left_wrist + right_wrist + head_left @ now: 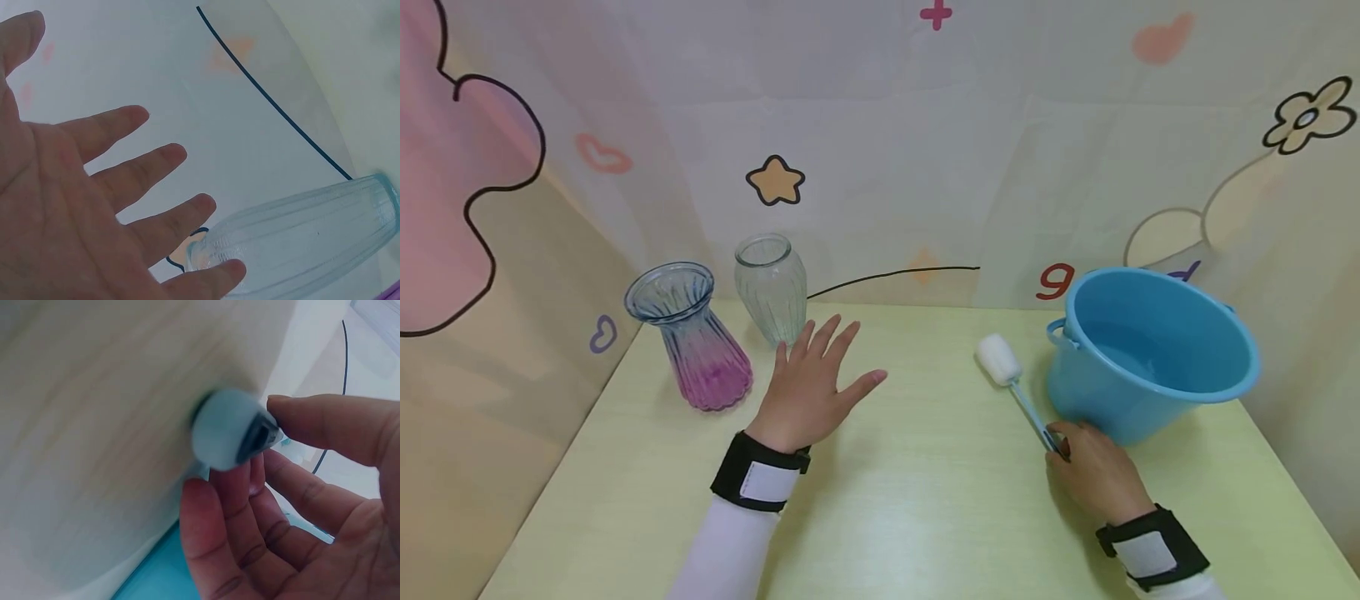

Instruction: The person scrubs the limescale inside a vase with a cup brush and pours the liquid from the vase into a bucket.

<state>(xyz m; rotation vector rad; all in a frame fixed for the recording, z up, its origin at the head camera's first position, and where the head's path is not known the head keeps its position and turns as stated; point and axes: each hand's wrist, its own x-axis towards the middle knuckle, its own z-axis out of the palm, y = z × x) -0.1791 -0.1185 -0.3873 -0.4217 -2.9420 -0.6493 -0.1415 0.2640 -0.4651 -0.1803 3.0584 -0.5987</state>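
My left hand [802, 397] hovers above the table with its fingers spread, holding nothing. Close by its fingertips stands a clear ribbed glass vase [769, 287], upright; the left wrist view shows this vase [300, 234] beyond the fingers. Left of the hand is a second vase [707, 358], blue at its flared rim and pink below. On the right, my right hand [1097, 475] pinches the handle end of a bottle brush with a white sponge head [998, 360]. The handle's butt [228, 428] sits between thumb and fingers in the right wrist view.
A light blue bucket [1150, 396] stands upright on the right, just behind the right hand. The pale wooden table [917, 483] ends at a printed cloth backdrop [880, 150].
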